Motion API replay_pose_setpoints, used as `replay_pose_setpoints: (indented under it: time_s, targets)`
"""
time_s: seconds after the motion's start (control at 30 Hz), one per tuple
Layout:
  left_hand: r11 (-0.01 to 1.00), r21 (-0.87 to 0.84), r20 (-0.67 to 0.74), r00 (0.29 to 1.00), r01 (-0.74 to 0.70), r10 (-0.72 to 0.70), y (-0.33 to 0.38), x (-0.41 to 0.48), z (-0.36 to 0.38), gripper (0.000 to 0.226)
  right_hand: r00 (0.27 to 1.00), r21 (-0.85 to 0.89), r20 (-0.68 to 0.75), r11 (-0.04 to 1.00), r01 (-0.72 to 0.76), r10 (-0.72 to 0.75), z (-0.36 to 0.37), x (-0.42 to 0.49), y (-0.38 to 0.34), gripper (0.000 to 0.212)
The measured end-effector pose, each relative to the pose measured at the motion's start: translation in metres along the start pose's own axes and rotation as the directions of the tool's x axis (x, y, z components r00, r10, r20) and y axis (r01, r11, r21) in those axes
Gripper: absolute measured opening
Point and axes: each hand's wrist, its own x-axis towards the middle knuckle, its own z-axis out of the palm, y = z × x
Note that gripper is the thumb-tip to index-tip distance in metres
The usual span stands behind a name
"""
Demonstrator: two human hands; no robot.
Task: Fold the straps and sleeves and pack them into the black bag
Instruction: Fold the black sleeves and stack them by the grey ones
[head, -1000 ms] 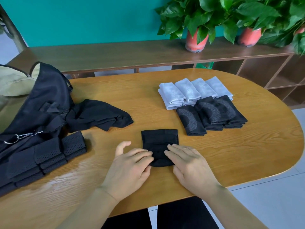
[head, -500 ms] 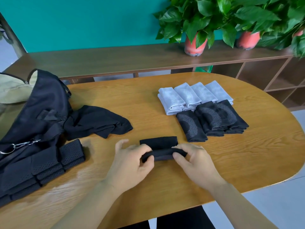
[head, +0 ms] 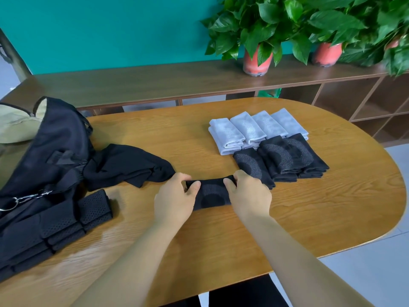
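1. Tan cloth (head: 15, 127): far left of the fingers, partly under the bag; possibly a second bag, the view is too poor to say.
2. Black bag (head: 53, 151): slumped on the wooden table (head: 332, 207), well left of the fingers, with a metal clip on its front.
3. Perforated straps (head: 73, 218): black, folded and stacked, touching the bag's near side, left of the fingers and nearer the person.
4. Loose black cloth (head: 126, 167): unfolded, its right tip just beside the left fingertips.
5. Left hand (head: 174, 202): thumb and curled fingers (head: 182, 178) pinch the left end of item 6.
6. Black sleeve (head: 211, 194): folded, grey arc pattern upward, held low over the table between the two hands.
7. Right hand (head: 250, 198): thumb and curled fingers (head: 241, 175) pinch the sleeve's right end.
8. Folded black sleeves (head: 283, 160): an overlapping row just right of and beyond the right fingers.
9. Folded grey sleeves (head: 254, 129): four in a row, beyond the black row and touching it.
10. Potted plants (head: 257, 60): on the shelf (head: 132, 85), well beyond the fingers.
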Motion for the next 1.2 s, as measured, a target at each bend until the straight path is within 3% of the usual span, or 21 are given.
replay_pose_setpoints:
  time_s: [0.2, 0.3, 0.4, 0.53, 0.6, 0.67, 0.77, 0.83, 1.03, 1.2]
  targets:
    - [0.981, 0.196, -0.098, 0.995, -0.008, 0.027, -0.003, -0.008, 0.006, 0.037, 0.992, -0.229, -0.085, 0.971, 0.067, -0.088, 0.008, -0.001, -0.005, 0.034]
    - [0.978, 0.208, -0.119, 0.991, -0.031, 0.057, -0.008, -0.011, 0.005, 0.034, 0.991, -0.236, -0.097, 0.970, 0.064, -0.090, 0.005, -0.002, -0.005, 0.036]
    - [0.988, 0.143, -0.166, 0.983, -0.059, 0.083, -0.012, -0.015, -0.001, 0.029, 0.974, -0.115, -0.198, 0.989, 0.088, -0.109, 0.006, -0.009, 0.001, 0.036]
    - [0.934, 0.276, -0.223, 0.930, -0.229, 0.294, -0.009, -0.034, -0.003, 0.026, 0.837, -0.046, -0.445, 0.941, 0.335, -0.319, 0.012, -0.031, 0.014, 0.032]
    - [0.873, 0.324, -0.150, 0.891, -0.366, 0.429, -0.004, -0.046, 0.003, 0.031, 0.819, -0.095, -0.359, 0.891, 0.444, -0.447, 0.017, -0.041, 0.017, 0.039]
    - [0.816, 0.384, -0.013, 0.882, -0.431, 0.472, -0.001, -0.053, 0.012, 0.043, 0.822, -0.160, -0.196, 0.844, 0.512, -0.535, 0.020, -0.046, 0.017, 0.048]
    - [0.785, 0.489, 0.191, 0.925, -0.379, 0.328, 0.000, -0.051, 0.017, 0.067, 0.845, -0.246, 0.053, 0.813, 0.527, -0.532, 0.026, -0.043, 0.022, 0.056]
    - [0.756, 0.539, 0.268, 0.926, -0.372, 0.265, -0.002, -0.048, 0.018, 0.080, 0.867, -0.239, 0.145, 0.834, 0.498, -0.476, 0.027, -0.039, 0.024, 0.064]
    - [0.754, 0.563, 0.298, 0.934, -0.338, 0.196, -0.007, -0.037, 0.014, 0.067, 0.886, -0.123, 0.206, 0.887, 0.445, -0.416, 0.026, -0.039, 0.022, 0.082]
    - [0.816, 0.466, 0.315, 0.926, -0.342, 0.209, -0.022, -0.030, 0.012, 0.090, 0.915, -0.079, 0.203, 0.925, 0.371, -0.350, 0.024, -0.047, 0.016, 0.065]
